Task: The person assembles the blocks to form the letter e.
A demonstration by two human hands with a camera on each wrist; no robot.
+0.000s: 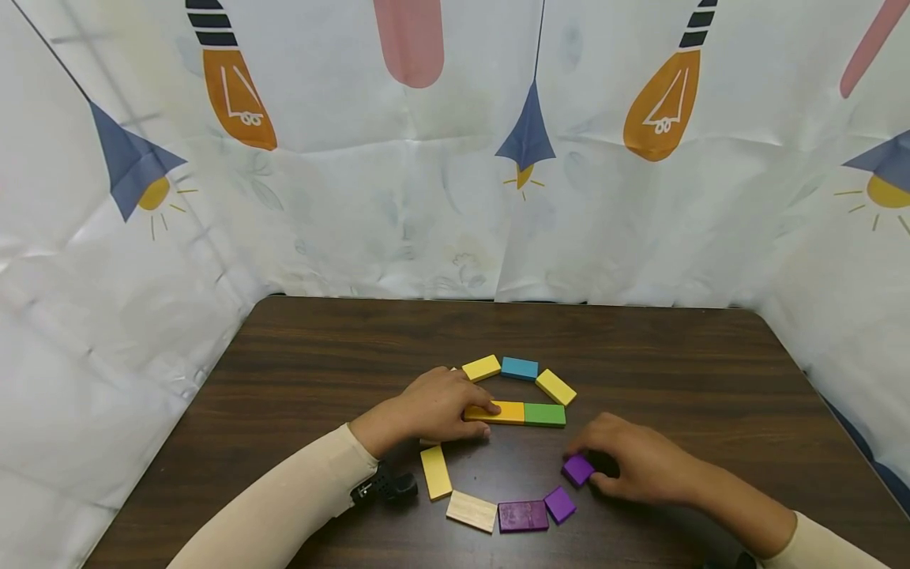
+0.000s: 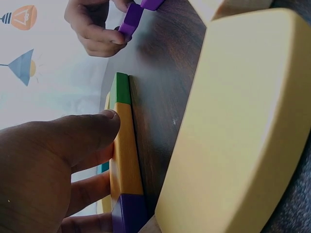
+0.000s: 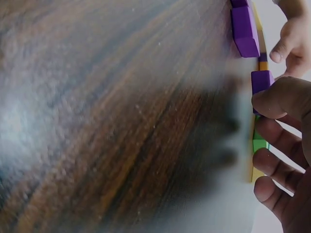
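My right hand (image 1: 640, 462) pinches a small purple block (image 1: 579, 469) between thumb and fingers, at the right side of a ring of blocks. Just below it sits another purple block (image 1: 560, 504), beside a darker purple rectangular block (image 1: 523, 516). My left hand (image 1: 442, 405) rests at the straight row across the ring, its fingertips on the orange block (image 1: 508, 412). A green block (image 1: 544, 415) continues that row to the right. In the left wrist view, a dark purple block (image 2: 129, 213) forms the row's other end, which my left hand mostly covers in the head view.
Along the far arc lie a yellow block (image 1: 481, 367), a blue block (image 1: 520, 368) and another yellow block (image 1: 556, 387). A pale yellow block (image 1: 436, 472) and a bare wood block (image 1: 472, 511) make the lower left. The brown table (image 1: 341, 340) meets a printed curtain (image 1: 398, 221) behind.
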